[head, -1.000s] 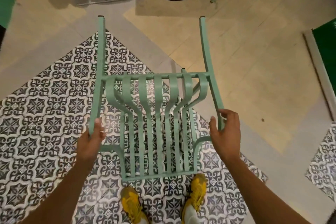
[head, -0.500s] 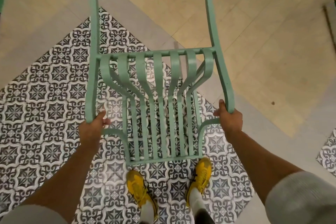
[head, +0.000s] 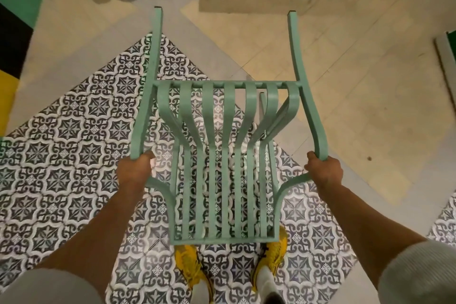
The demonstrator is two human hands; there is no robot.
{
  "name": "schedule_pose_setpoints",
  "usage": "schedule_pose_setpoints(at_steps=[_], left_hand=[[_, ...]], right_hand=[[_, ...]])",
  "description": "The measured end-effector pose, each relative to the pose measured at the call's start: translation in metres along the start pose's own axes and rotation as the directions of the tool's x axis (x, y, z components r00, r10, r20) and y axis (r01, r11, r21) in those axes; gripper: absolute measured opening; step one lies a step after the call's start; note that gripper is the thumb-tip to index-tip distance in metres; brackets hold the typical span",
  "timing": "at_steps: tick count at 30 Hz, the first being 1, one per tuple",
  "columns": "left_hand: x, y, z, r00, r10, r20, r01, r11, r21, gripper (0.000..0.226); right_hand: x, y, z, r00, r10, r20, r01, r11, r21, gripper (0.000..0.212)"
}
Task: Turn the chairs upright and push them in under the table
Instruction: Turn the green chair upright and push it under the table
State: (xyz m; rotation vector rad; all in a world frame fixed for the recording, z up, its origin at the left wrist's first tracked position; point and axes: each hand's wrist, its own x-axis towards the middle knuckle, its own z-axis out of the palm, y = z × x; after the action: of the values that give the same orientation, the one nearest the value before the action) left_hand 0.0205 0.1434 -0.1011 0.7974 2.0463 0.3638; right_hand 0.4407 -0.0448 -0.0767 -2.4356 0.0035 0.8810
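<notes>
Overhead, curved mint slatted chair [head: 227, 155]

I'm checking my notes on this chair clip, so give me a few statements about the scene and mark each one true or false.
1. Both hands grip the chair. True: left hand, right hand.
2. The chair is red. False: it is pale green.
3. The shoes are yellow. True.
4. The chair's seat is solid. False: it is made of slats, and the tiled floor shows through.
5. The right hand is empty. False: it holds the chair's side rail.
</notes>
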Motion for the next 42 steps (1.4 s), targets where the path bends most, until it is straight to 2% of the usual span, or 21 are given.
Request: schedule_pose_setpoints(at_steps=[3, 6, 9, 13, 20, 22, 24, 26, 29, 32, 35, 37, 39, 42], left_hand=[[-0.011, 0.015, -0.014, 0.999, 0.019, -0.027, -0.021, 0.998, -0.056, 0.050], [-0.031, 0.035, -0.028, 0.998, 0.059, -0.035, -0.062, 0.994, -0.093, 0.076], [-0.051, 0.065, -0.042, 0.996, 0.072, -0.059, -0.073, 0.997, -0.011, 0.103], [-0.062, 0.104, -0.057, 0.993, 0.112, -0.035, -0.107, 0.986, 0.126, 0.112], [-0.073, 0.151, -0.069, 0.992, 0.126, -0.012, -0.120, 0.969, 0.217, 0.095], [-0.071, 0.158, -0.066, 0.993, 0.120, -0.007, -0.115, 0.968, 0.224, 0.095], [-0.065, 0.161, -0.065, 0.995, 0.098, 0.000, -0.096, 0.974, 0.204, 0.095], [-0.061, 0.163, -0.065, 0.997, 0.083, -0.001, -0.081, 0.977, 0.196, 0.099], [-0.054, 0.164, -0.066, 0.996, 0.085, -0.002, -0.082, 0.974, 0.213, 0.105], [-0.050, 0.165, -0.067, 0.995, 0.095, 0.040, -0.100, 0.979, 0.180, 0.108], [-0.047, 0.159, -0.068, 0.992, 0.117, 0.046, -0.124, 0.976, 0.182, 0.095], [-0.047, 0.158, -0.068, 0.992, 0.123, 0.030, -0.127, 0.976, 0.175, 0.088], [-0.050, 0.161, -0.070, 0.993, 0.113, 0.023, -0.115, 0.987, 0.109, 0.081], [-0.049, 0.148, -0.077, 0.971, 0.233, 0.048, -0.231, 0.972, -0.051, 0.058]], right_hand=[[-0.011, -0.013, -0.010, 0.998, -0.041, -0.045, 0.040, 0.999, -0.020, 0.045], [-0.024, -0.029, -0.019, 0.992, -0.071, -0.104, 0.070, 0.997, -0.014, 0.035], [-0.039, -0.047, -0.027, 0.980, -0.076, -0.185, 0.072, 0.997, -0.026, 0.028], [-0.054, -0.075, -0.041, 0.970, -0.063, -0.236, 0.048, 0.997, -0.067, 0.031], [-0.064, -0.118, -0.069, 0.984, -0.070, -0.164, 0.050, 0.991, -0.127, 0.048], [-0.062, -0.122, -0.071, 0.982, -0.108, -0.157, 0.094, 0.991, -0.095, 0.043], [-0.063, -0.118, -0.070, 0.975, -0.165, -0.151, 0.163, 0.986, -0.028, 0.025], [-0.066, -0.102, -0.067, 0.969, -0.189, -0.158, 0.199, 0.979, 0.051, 0.024], [-0.076, -0.058, -0.054, 0.985, -0.072, -0.155, 0.097, 0.982, 0.160, 0.026], [-0.084, -0.011, -0.034, 0.995, 0.075, -0.070, -0.058, 0.974, 0.218, 0.029], [-0.088, 0.006, -0.021, 0.987, 0.161, -0.014, -0.154, 0.962, 0.227, 0.025], [-0.086, 0.004, -0.018, 0.982, 0.183, -0.037, -0.172, 0.963, 0.206, 0.028], [-0.084, -0.005, -0.017, 0.980, 0.182, -0.074, -0.165, 0.967, 0.196, 0.031], [-0.078, -0.018, -0.014, 0.976, 0.179, -0.124, -0.156, 0.972, 0.174, 0.036]])
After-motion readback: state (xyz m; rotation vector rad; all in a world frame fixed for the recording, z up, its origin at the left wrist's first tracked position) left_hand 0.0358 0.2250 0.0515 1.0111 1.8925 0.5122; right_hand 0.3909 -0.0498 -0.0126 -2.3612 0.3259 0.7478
